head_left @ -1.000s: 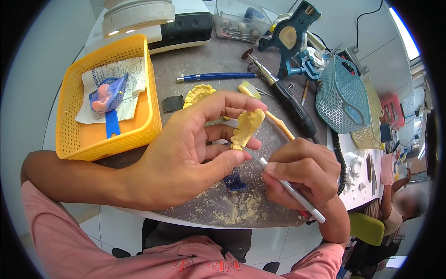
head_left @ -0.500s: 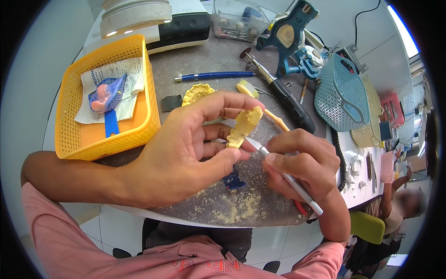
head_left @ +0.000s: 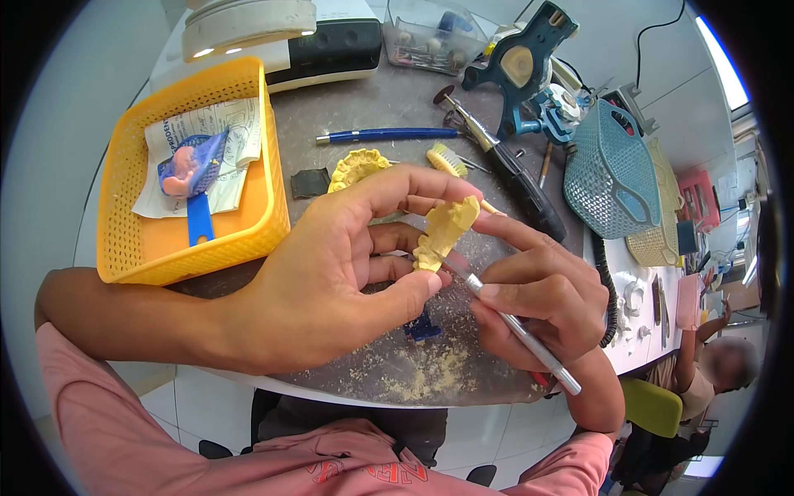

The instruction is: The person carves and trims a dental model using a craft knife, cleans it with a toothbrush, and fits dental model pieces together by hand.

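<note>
Between the thumb and fingers of my left hand (head_left: 331, 273) is a yellow dental cast (head_left: 445, 231), tilted on its side. My right hand (head_left: 546, 289) grips a silver-handled knife (head_left: 529, 341) like a pen, with its blade against the lower part of the cast. The right index finger stretches up to the upper end of the cast. Behind my left hand a second yellow cast (head_left: 359, 168) lies on the grey worktop (head_left: 331, 103). A dark blue object (head_left: 423, 326) lies partly hidden beneath my hands, near yellow shavings (head_left: 430, 372).
A yellow basket (head_left: 112, 207) with papers and a blue tray stands at left. Behind are a blue pen (head_left: 389, 134), a brush (head_left: 447, 160), a rotary handpiece (head_left: 525, 186) and a teal articulator (head_left: 517, 70). Blue basket (head_left: 612, 169) at right; another person (head_left: 703, 372) sits beyond.
My right index finger has lifted off the knife and reached to the cast's upper end. The knife blade has shifted slightly lower along the cast. My left hand keeps its hold.
</note>
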Demonstrator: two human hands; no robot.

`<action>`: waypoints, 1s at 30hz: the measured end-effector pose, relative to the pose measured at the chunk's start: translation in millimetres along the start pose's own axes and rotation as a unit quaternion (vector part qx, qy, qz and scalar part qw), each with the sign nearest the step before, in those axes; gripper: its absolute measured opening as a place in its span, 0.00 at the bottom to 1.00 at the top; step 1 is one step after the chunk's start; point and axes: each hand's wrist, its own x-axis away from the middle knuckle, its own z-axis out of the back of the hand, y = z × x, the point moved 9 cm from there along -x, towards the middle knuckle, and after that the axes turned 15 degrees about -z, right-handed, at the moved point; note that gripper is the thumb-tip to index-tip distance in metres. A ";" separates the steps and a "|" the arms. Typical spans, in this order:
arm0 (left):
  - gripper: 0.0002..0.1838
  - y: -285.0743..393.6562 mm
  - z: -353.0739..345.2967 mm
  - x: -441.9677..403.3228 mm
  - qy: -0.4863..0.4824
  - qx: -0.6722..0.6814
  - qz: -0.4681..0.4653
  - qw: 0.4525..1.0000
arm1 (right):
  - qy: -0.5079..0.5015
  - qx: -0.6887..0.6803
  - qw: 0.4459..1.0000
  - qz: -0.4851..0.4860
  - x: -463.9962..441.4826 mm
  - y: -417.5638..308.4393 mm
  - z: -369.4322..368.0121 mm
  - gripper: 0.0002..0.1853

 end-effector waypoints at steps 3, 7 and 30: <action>0.31 0.3 0.0 0.3 -0.002 -0.003 0.003 1.000 | 0.004 0.010 1.000 0.001 0.2 0.0 0.2 0.12; 0.32 -1.7 0.7 1.0 -0.007 -0.013 0.009 1.000 | -0.003 0.021 1.000 0.015 1.0 -0.1 -1.2 0.13; 0.31 -1.5 0.7 0.7 -0.011 -0.015 0.001 1.000 | -0.002 -0.013 1.000 0.001 0.1 5.0 -0.8 0.15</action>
